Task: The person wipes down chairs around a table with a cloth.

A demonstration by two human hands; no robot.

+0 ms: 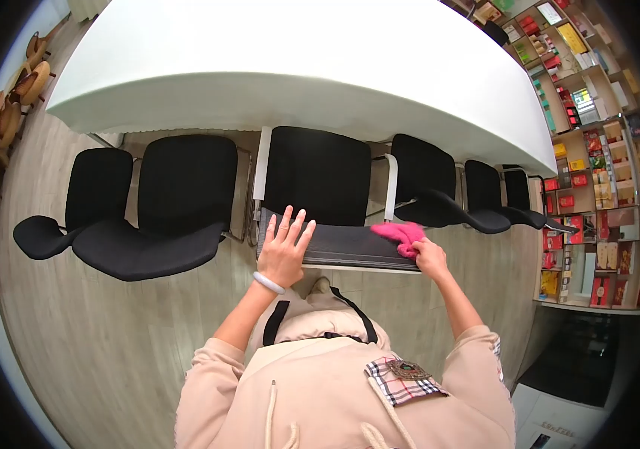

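Right in front of me stands a black chair [318, 172] with pale armrests, its backrest nearest my body. My left hand [282, 251] lies on the left part of the dark backrest [342, 243], fingers stretched and spread. A pink cloth [404, 236] is in my right hand [430, 258], whose fingers are closed on it at the backrest's right end. Part of the cloth hangs over the top of the backrest.
A long table with a white cover [290, 52] runs across beyond the chairs. More black chairs stand to the left [185, 179] and right [425, 168]. Shelves [597, 202] with colourful boxes line the right side. Wooden stools [33, 82] are at far left.
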